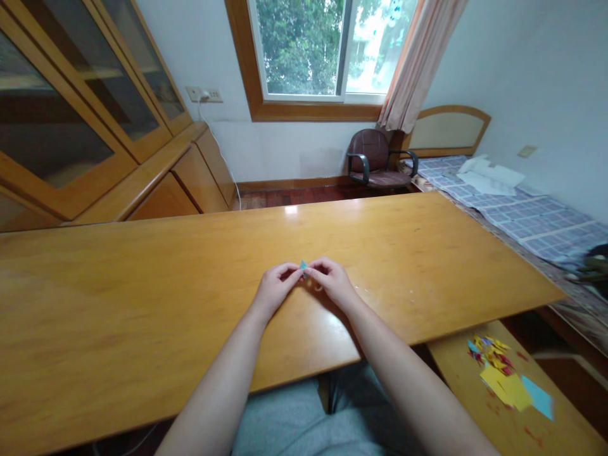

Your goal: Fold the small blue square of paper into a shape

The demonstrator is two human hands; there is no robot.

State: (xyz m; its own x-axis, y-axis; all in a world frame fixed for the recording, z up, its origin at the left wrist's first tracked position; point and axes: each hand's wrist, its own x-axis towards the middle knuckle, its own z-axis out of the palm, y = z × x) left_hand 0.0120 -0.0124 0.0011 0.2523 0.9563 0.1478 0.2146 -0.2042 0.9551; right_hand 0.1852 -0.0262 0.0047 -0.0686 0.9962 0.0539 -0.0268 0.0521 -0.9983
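Between my two hands, just above the middle of the wooden table [142, 297], is a small folded piece of light blue paper [303, 265]. Its pointed tip sticks up past my fingertips. My left hand [279, 285] pinches it from the left with thumb and fingers. From the right, my right hand [331, 278] pinches the same paper. The fingers hide most of the lower part, so its full shape cannot be made out.
Right of my knees, a lower wooden surface [456, 361] bears yellow sheets [506, 386], a light blue sheet [539, 398] and a pile of small folded papers [491, 351]. Beyond the table stand a brown armchair [373, 155], a bed [517, 202] and a glass-door cabinet [156, 183].
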